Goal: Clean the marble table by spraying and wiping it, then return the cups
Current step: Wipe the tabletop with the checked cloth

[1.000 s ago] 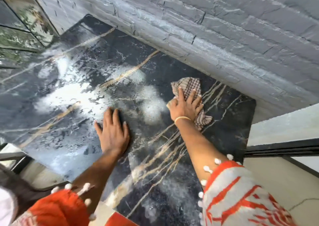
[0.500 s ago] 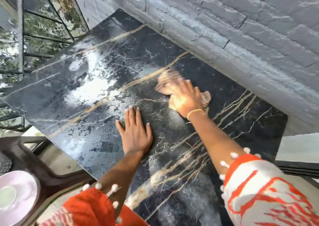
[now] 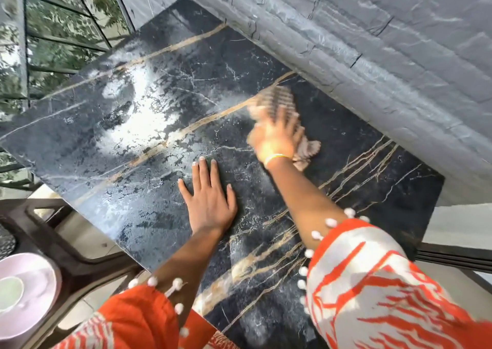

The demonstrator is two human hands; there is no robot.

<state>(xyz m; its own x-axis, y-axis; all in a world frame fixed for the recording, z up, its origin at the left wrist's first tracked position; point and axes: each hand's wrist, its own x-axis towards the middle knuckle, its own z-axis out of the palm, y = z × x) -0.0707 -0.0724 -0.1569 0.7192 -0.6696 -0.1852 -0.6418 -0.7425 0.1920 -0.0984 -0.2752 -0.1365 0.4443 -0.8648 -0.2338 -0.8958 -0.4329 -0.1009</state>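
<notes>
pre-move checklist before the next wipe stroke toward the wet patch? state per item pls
1. Cloth under the right hand: ok, the hand lies on top of it, though motion blur hides how the fingers sit.
2. Left hand bracing: ok, flat on the marble table, fingers straight.
3. Stroke path clear: ok, nothing stands on the marble between the cloth and the wet patch.
4. Wiping finished: not ok, the whitish wet patch covers the window side.
5. Cups off the table: ok for the pink cup and saucer, which sits on a dark chair beside the table.
6. Spray bottle within reach: cannot tell, none in view.
</notes>
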